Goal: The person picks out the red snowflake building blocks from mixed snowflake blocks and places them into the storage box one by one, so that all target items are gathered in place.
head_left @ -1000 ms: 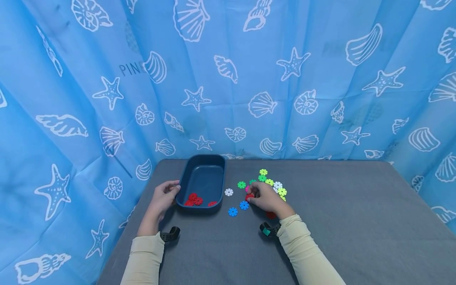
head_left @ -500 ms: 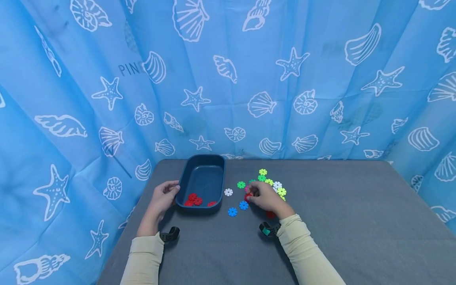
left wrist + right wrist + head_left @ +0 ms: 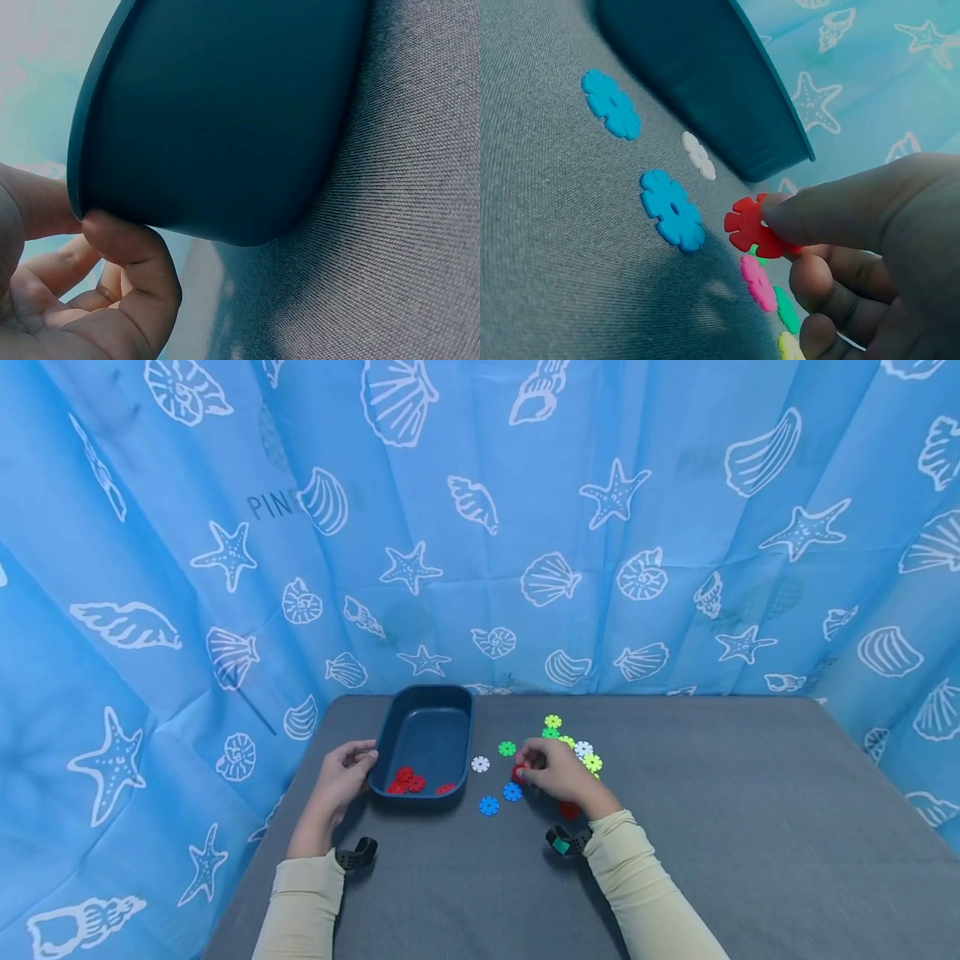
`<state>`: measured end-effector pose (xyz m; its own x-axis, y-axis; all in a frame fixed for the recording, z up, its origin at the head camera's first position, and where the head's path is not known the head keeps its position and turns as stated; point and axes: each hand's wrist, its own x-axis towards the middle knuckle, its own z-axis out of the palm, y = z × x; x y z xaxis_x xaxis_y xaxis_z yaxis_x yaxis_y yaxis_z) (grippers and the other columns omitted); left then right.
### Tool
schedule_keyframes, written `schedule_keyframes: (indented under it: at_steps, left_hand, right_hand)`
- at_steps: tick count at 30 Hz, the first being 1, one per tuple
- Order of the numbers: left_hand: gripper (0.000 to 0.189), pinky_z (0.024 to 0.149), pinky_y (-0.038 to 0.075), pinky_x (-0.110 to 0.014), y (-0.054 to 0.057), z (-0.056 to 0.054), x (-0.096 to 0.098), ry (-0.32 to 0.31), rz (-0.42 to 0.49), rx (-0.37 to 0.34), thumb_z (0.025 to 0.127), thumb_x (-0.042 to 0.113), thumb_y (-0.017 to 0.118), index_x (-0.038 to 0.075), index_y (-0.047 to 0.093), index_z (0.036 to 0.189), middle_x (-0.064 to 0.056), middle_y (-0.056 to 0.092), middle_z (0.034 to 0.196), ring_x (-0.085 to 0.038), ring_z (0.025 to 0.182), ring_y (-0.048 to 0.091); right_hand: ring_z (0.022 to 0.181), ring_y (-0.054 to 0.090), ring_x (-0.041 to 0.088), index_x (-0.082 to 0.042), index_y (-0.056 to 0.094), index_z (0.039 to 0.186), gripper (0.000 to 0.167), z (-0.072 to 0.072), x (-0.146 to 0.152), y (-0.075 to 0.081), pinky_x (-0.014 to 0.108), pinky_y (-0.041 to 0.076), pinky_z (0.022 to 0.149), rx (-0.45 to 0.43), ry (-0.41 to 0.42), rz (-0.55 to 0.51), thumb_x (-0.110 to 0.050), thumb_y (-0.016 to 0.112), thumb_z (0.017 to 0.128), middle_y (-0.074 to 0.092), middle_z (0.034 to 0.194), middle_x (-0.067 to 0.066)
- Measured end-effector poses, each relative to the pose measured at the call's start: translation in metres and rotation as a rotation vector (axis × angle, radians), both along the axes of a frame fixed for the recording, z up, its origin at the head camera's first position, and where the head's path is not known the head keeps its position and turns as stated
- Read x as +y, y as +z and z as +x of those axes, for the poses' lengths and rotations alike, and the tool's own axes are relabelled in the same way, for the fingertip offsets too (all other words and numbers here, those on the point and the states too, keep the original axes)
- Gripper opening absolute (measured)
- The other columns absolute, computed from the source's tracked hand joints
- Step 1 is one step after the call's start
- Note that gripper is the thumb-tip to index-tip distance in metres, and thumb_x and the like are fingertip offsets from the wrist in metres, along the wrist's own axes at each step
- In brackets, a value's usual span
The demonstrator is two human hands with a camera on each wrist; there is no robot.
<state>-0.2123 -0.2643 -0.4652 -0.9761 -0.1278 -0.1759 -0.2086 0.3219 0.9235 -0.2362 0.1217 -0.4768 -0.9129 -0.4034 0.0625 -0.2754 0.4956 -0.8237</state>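
Note:
A dark blue plastic bin [image 3: 427, 739] stands at the left of the table, several red notched discs [image 3: 408, 781] lying in its near end. My left hand [image 3: 343, 777] pinches the bin's left rim between thumb and fingers; the left wrist view shows the thumb [image 3: 124, 236] against the outer wall. Over the loose discs, my right hand [image 3: 558, 772] pinches a red snowflake disc [image 3: 754, 229] between thumb and fingers, above the table. Below it lie two blue discs [image 3: 671, 210] and a pink disc [image 3: 758, 283]. A white disc [image 3: 480, 764] is beside the bin.
Yellow discs [image 3: 592, 762], green discs [image 3: 507, 748] and another white disc [image 3: 583, 749] lie around the right hand. A red disc [image 3: 569, 810] shows under the right wrist. Behind the grey cloth-covered table [image 3: 720, 827] hangs a blue shell-patterned curtain [image 3: 525, 527].
My right hand has shifted slightly left with the red disc, which has lifted and turned in the fingers. My left hand and the bin stay in place.

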Motion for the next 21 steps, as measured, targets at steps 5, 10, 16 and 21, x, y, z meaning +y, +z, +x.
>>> schedule_keyframes:
  at_steps: [5,10,16,21]
  left_hand:
    - [0.042,0.090,0.056,-0.036,0.000,-0.001,0.000,-0.002,-0.005,-0.005,0.112,0.028,0.056,0.010,0.056,0.150,-0.019,0.059,0.138,-0.027,0.113,0.060]
    - [0.042,0.089,0.056,-0.035,-0.001,-0.001,-0.001,-0.002,-0.002,-0.004,0.112,0.027,0.056,0.010,0.057,0.150,-0.020,0.059,0.138,-0.027,0.113,0.060]
    - [0.042,0.087,0.056,-0.033,0.000,-0.001,0.000,0.002,0.000,-0.007,0.112,0.028,0.055,0.010,0.057,0.150,-0.019,0.060,0.137,-0.026,0.110,0.060]
    - [0.042,0.086,0.055,-0.033,0.000,-0.001,0.000,0.000,0.003,-0.009,0.112,0.028,0.055,0.010,0.056,0.150,-0.020,0.059,0.137,-0.026,0.109,0.060]
  right_hand:
    - [0.069,0.062,0.016,-0.007,0.072,0.101,0.005,0.000,0.001,0.003,0.031,0.055,0.062,0.007,-0.006,-0.016,-0.004,0.073,0.097,0.065,0.085,0.005]
    - [0.071,0.061,0.017,-0.007,0.073,0.102,0.005,0.002,0.001,0.008,0.031,0.055,0.065,0.016,-0.014,-0.034,-0.006,0.075,0.097,0.067,0.086,0.004]
    - [0.079,0.060,0.016,-0.007,0.073,0.100,0.006,0.002,0.000,0.012,0.030,0.052,0.071,0.061,-0.037,-0.038,-0.011,0.077,0.097,0.068,0.089,0.003]
    - [0.081,0.060,0.017,-0.008,0.073,0.101,0.008,0.004,0.000,0.016,0.030,0.052,0.072,0.070,-0.053,-0.067,-0.010,0.078,0.096,0.068,0.089,0.004]
